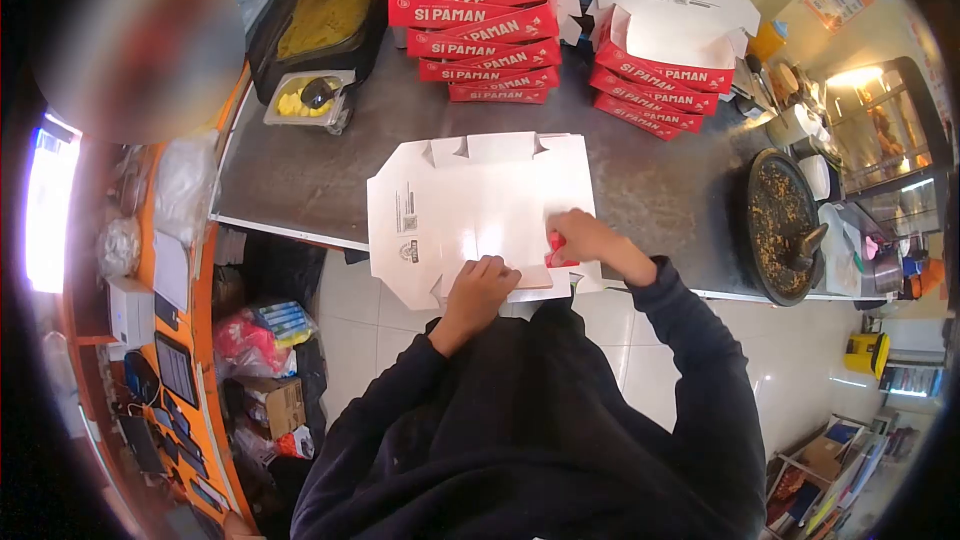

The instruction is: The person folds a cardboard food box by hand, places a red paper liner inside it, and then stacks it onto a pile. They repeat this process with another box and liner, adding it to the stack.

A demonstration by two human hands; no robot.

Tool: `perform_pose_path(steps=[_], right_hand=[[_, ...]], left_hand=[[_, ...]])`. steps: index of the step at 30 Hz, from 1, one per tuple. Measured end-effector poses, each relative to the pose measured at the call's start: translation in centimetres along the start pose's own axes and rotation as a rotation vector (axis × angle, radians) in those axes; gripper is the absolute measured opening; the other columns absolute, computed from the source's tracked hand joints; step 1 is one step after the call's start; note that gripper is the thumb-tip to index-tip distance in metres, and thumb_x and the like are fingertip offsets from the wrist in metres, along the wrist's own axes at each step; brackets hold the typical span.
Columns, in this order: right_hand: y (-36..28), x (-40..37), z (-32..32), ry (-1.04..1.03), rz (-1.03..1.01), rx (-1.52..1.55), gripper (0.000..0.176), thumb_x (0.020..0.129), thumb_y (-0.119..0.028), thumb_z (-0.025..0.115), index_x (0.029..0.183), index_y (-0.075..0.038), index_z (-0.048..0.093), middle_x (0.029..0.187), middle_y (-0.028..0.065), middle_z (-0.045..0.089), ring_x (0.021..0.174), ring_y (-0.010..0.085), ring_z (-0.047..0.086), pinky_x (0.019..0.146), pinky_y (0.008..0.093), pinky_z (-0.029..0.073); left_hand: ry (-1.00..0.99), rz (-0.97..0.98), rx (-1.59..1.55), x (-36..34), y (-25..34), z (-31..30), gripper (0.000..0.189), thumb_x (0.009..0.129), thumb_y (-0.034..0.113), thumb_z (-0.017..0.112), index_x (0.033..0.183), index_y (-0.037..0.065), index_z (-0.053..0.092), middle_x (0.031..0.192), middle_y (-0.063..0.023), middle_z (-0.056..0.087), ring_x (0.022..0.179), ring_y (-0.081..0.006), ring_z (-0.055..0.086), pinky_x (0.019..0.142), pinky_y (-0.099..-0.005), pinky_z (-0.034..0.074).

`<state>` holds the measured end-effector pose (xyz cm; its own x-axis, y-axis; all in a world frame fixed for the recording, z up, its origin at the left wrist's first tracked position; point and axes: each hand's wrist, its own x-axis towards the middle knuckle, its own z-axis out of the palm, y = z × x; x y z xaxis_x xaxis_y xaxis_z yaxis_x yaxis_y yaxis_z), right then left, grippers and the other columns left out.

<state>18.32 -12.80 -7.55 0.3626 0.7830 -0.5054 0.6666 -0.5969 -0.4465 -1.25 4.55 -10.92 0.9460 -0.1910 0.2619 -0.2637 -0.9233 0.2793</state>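
A white cardboard food box (490, 195), unfolded flat with its printed inner face up, lies across the front edge of the dark table. My left hand (478, 292) is closed on its near edge, fingers over the side panel. At the near right corner, my right hand (590, 245) pinches a flap whose red outer side shows. Behind the sheet stands a tall stack of folded red and white boxes (490, 45) marked SI PAMAN. A shorter stack of such boxes (660, 80), with one open-lidded box on top, stands at the right.
A large stone mortar (775, 220) with a pestle sits at the table's right edge. A small tub (308, 100) with yellow food and a spoon stands left, before a dark tray (320, 20) of yellowish food. An orange-edged counter (190, 360) runs down the left side.
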Motion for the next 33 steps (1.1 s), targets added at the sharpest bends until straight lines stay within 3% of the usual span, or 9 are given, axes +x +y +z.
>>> perform_pose_path(steps=[3, 9, 13, 15, 18, 19, 26, 31, 33], right_hand=[[-1.0, 0.5, -1.2, 0.100, 0.140, -0.100, 0.079, 0.057, -0.033, 0.092, 0.121, -0.013, 0.050, 0.092, 0.0102, 0.069, 0.096, 0.0339, 0.067, 0.077, 0.0445, 0.053], [-1.3, -2.1, 1.0, 0.519, 0.142, -0.244, 0.068, 0.060, -0.040, 0.090, 0.111, -0.012, 0.056, 0.089, 0.0095, 0.067, 0.104, 0.0335, 0.063, 0.074, 0.0508, 0.054], [-0.1, -3.2, 2.8, 0.240, 0.060, -0.069, 0.048, 0.067, -0.046, 0.086, 0.096, -0.012, 0.069, 0.091, 0.0085, 0.065, 0.097, 0.0294, 0.065, 0.077, 0.0461, 0.052], [0.8, -4.9, 2.6, 0.186, -0.069, 0.120, 0.046, 0.070, -0.041, 0.087, 0.100, -0.011, 0.069, 0.094, 0.0078, 0.066, 0.095, 0.0284, 0.065, 0.078, 0.0421, 0.052], [0.8, -7.3, 1.1, 0.123, -0.182, 0.385, 0.043, 0.074, -0.036, 0.087, 0.104, -0.010, 0.071, 0.100, 0.0088, 0.069, 0.095, 0.0267, 0.065, 0.084, 0.0386, 0.051], [0.3, -8.1, 0.3, 0.102, -0.165, 0.436, 0.041, 0.074, -0.033, 0.087, 0.104, -0.009, 0.072, 0.101, 0.0087, 0.070, 0.096, 0.0261, 0.065, 0.084, 0.0385, 0.051], [-0.3, -8.3, 1.0, 0.442, -0.217, 0.657, 0.021, 0.080, -0.016, 0.083, 0.098, -0.009, 0.077, 0.099, 0.0071, 0.070, 0.096, 0.0231, 0.066, 0.090, 0.0350, 0.050], [-0.4, -7.9, 0.7, 0.278, -0.212, 0.764, 0.021, 0.078, -0.012, 0.084, 0.097, -0.008, 0.077, 0.100, 0.0048, 0.070, 0.096, 0.0188, 0.066, 0.093, 0.0329, 0.049], [-0.1, -8.0, 0.6, 0.222, -0.202, 0.817, 0.021, 0.078, -0.010, 0.084, 0.097, -0.007, 0.077, 0.101, 0.0044, 0.070, 0.098, 0.0172, 0.066, 0.094, 0.0324, 0.048]], left_hand=[[-0.014, 0.017, 0.041, 0.0, -0.1, 0.1, 0.013, 0.083, 0.015, 0.062, 0.095, 0.009, 0.061, 0.093, -0.0064, 0.056, 0.090, -0.0212, 0.058, 0.072, -0.0345, 0.047], [0.002, 0.012, -0.027, -0.7, 0.6, -0.6, 0.022, 0.090, 0.022, 0.061, 0.099, 0.002, 0.062, 0.094, -0.0077, 0.058, 0.090, -0.0238, 0.060, 0.073, -0.0387, 0.053], [-0.254, -0.019, -0.119, 1.2, -0.7, -2.6, 0.024, 0.090, 0.029, 0.065, 0.093, 0.005, 0.070, 0.089, -0.0082, 0.063, 0.086, -0.0248, 0.065, 0.069, -0.0395, 0.054], [-0.331, -0.043, -0.232, 2.2, -2.0, -4.1, 0.025, 0.088, 0.031, 0.067, 0.088, 0.007, 0.074, 0.085, -0.0086, 0.068, 0.082, -0.0254, 0.067, 0.065, -0.0389, 0.053], [-0.452, -0.206, -0.650, 3.0, -5.7, -3.9, 0.024, 0.087, 0.033, 0.071, 0.083, 0.010, 0.078, 0.078, -0.0083, 0.070, 0.072, -0.0208, 0.067, 0.063, -0.0351, 0.051], [-0.645, -0.379, -0.764, 4.1, -6.2, -5.2, 0.028, 0.088, 0.031, 0.073, 0.086, 0.004, 0.078, 0.074, -0.0073, 0.072, 0.065, -0.0135, 0.062, 0.062, -0.0314, 0.048], [-0.664, -0.438, -1.135, 4.0, -7.7, -5.4, 0.029, 0.091, 0.027, 0.075, 0.102, 0.000, 0.077, 0.084, -0.0031, 0.073, 0.071, -0.0084, 0.062, 0.069, -0.0257, 0.054], [-0.766, -0.475, -1.195, 3.9, -8.5, -4.6, 0.027, 0.093, 0.024, 0.073, 0.103, -0.001, 0.076, 0.088, -0.0031, 0.073, 0.074, -0.0082, 0.062, 0.071, -0.0258, 0.054], [-0.510, -0.363, -1.076, 3.8, -8.6, -3.5, 0.024, 0.094, 0.020, 0.070, 0.100, -0.003, 0.074, 0.085, -0.0041, 0.072, 0.072, -0.0100, 0.061, 0.068, -0.0270, 0.052]])
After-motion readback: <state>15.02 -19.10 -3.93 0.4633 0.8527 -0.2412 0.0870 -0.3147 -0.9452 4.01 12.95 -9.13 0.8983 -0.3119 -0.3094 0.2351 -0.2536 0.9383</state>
